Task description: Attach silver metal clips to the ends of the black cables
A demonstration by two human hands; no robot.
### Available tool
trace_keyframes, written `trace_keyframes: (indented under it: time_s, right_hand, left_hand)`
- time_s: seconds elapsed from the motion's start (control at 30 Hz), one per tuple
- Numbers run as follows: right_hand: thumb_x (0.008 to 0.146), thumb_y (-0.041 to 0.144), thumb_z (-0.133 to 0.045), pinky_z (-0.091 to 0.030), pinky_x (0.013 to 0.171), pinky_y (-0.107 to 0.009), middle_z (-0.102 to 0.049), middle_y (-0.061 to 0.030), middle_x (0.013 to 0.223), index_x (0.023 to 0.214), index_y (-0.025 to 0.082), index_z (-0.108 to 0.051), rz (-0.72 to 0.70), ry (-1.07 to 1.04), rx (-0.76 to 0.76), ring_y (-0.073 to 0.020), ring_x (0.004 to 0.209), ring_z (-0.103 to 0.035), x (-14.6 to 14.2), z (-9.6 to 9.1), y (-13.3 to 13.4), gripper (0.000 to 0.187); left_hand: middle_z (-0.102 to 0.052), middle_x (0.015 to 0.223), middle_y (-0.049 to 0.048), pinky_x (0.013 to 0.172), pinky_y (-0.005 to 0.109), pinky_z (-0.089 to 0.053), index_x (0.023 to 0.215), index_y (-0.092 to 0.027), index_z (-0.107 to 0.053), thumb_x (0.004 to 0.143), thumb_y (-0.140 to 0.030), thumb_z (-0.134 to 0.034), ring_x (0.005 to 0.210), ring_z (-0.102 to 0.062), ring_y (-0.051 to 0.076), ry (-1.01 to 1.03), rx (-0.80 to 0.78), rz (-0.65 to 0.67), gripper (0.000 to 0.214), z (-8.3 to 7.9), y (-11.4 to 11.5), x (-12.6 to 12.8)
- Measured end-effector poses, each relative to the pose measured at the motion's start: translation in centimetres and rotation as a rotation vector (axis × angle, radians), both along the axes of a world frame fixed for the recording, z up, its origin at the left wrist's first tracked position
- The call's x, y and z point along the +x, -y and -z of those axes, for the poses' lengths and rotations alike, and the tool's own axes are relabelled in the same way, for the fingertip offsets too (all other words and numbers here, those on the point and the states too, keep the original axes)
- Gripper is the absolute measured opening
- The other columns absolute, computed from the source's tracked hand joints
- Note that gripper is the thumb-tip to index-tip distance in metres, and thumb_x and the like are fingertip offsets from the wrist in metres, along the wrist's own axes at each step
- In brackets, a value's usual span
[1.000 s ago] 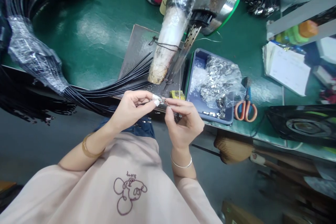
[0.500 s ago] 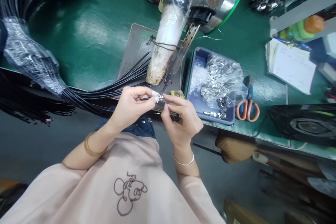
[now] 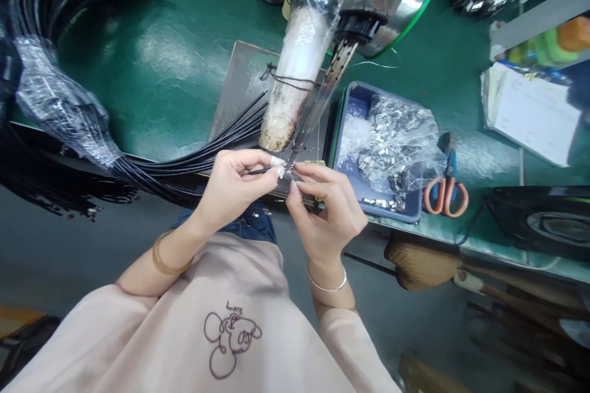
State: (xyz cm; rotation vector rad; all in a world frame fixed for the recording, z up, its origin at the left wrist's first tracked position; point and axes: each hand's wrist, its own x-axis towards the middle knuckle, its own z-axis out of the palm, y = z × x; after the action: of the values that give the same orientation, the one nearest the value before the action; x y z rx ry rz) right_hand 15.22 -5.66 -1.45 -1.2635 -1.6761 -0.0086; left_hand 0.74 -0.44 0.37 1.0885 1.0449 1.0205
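In a pinch, my left hand (image 3: 233, 187) grips the end of a black cable (image 3: 258, 171), with white wrapping on its fingertips. A small metal connector (image 3: 288, 167) sits at the cable's end, partly hidden by the fingers. My right hand (image 3: 329, 209) pinches a thin solder wire (image 3: 292, 177) between thumb and finger, its tip close to the connector. Directly above, the soldering iron (image 3: 329, 86) points down with its tip at the connector. Beside it hangs a white, scorched tube (image 3: 295, 55) bound with black wire.
A blue tray (image 3: 417, 216) with bagged metal connectors (image 3: 399, 135) stands at the right. Orange-handled scissors (image 3: 446, 193) lie beyond it, near a notepad (image 3: 534, 113). A plastic-wrapped bundle of black cables (image 3: 64, 104) curves in from the left. Behind the iron is a solder spool (image 3: 403, 15).
The connector has come up to the iron's tip, and my right fingers have drawn slightly apart from it with the solder wire. The whole view has shifted a little.
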Motion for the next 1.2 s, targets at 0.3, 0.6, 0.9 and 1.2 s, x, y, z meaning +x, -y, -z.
trace_keyframes:
  time_s: [0.3,0.6,0.9,1.2]
  right_hand:
    - [0.086,0.004,-0.070,-0.066,0.081,-0.030,-0.078,-0.0038,0.100,0.085,0.023,-0.060,-0.019,0.019,-0.022,-0.0162,0.093,-0.076,0.11,-0.01,0.06,0.022]
    - [0.087,0.005,-0.070,-0.065,0.082,-0.032,-0.078,-0.0028,0.099,0.090,0.024,-0.064,-0.006,0.019,-0.026,-0.0170,0.093,-0.076,0.04,-0.49,0.12,0.020]
    - [0.087,0.006,-0.068,-0.065,0.080,-0.029,-0.078,-0.0027,0.099,0.085,0.024,-0.059,-0.018,0.057,-0.048,-0.0160,0.091,-0.076,0.11,-0.39,0.33,0.021]
    - [0.088,0.007,-0.070,-0.063,0.081,-0.029,-0.078,-0.0015,0.098,0.091,0.025,-0.065,0.009,0.079,-0.017,-0.0161,0.090,-0.076,0.10,-0.28,0.11,0.020]
  left_hand:
    - [-0.068,0.060,0.0005,0.046,0.016,-0.040,0.064,-0.012,-0.077,0.065,-0.017,-0.074,0.050,-0.050,0.006,-0.004,-0.033,0.029,0.006,0.08,-0.10,-0.04]
    - [-0.052,0.050,-0.0051,0.040,0.016,-0.025,0.063,-0.013,-0.074,0.066,-0.016,-0.071,0.044,-0.030,0.002,-0.016,0.024,0.026,0.005,-0.42,-0.01,0.01]
    - [-0.057,0.053,-0.0026,0.046,0.017,-0.033,0.064,-0.013,-0.073,0.065,-0.020,-0.073,0.049,-0.043,0.006,-0.021,-0.040,0.085,0.007,-0.03,-0.37,-0.28]
    - [-0.031,0.051,-0.0089,0.044,0.021,-0.015,0.069,-0.014,-0.067,0.071,-0.020,-0.070,0.047,-0.021,0.005,-0.092,0.061,0.087,0.007,0.00,0.24,-0.18]
